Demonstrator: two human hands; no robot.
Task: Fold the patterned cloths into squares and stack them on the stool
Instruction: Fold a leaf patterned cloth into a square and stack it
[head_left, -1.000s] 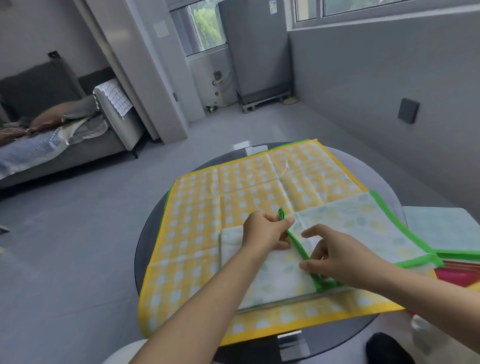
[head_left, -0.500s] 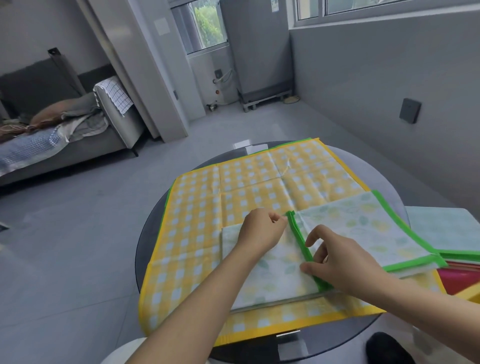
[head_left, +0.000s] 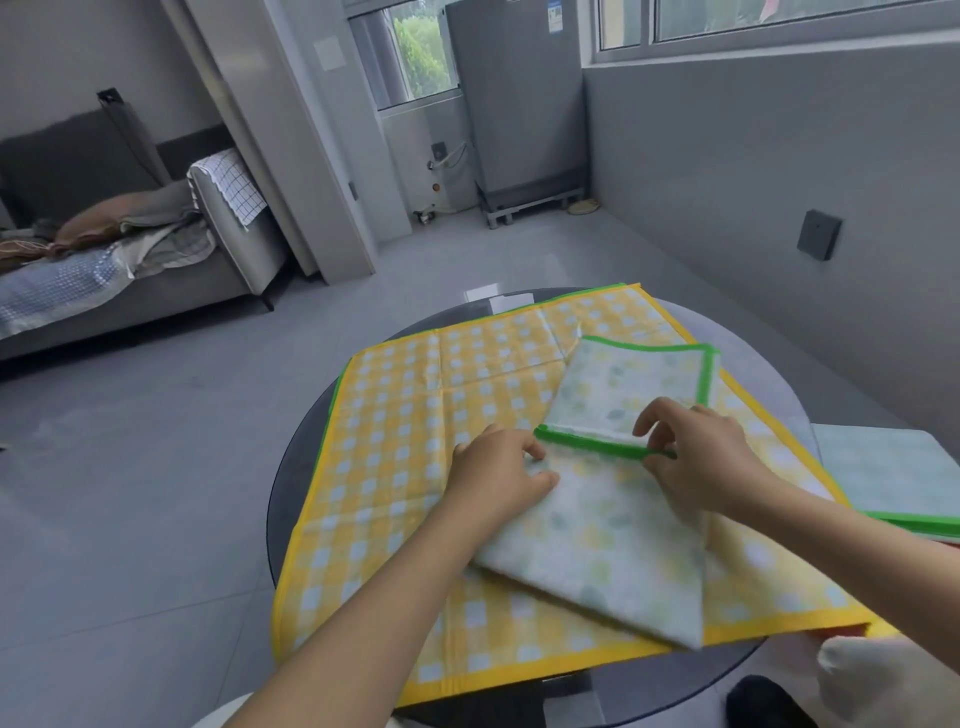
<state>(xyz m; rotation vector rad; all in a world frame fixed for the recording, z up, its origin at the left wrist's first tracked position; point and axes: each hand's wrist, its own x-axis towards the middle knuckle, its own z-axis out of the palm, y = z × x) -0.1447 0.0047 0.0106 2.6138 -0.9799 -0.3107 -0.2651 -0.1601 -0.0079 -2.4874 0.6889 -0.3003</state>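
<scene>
A pale leaf-print cloth with a green border (head_left: 608, 535) lies partly folded on top of a spread yellow checked cloth (head_left: 415, 431), which covers a round dark glass table (head_left: 291, 467). My left hand (head_left: 498, 475) pinches the green-bordered cloth at its left side by the fold. My right hand (head_left: 696, 457) grips the green edge along the fold line. A folded flap of the cloth reaches away toward the far right. At the right edge, more folded cloths (head_left: 893, 478) lie stacked; what carries them is hidden.
A grey sofa (head_left: 119, 249) with bedding stands at far left. A grey cabinet (head_left: 519, 104) and a white unit stand by the far window. A grey wall runs along the right. A white rounded object (head_left: 883, 680) sits at bottom right.
The green-bordered cloth has turned and shifted: its flap now points away instead of right. Both hands moved with it, and the right hand now grips the green edge.
</scene>
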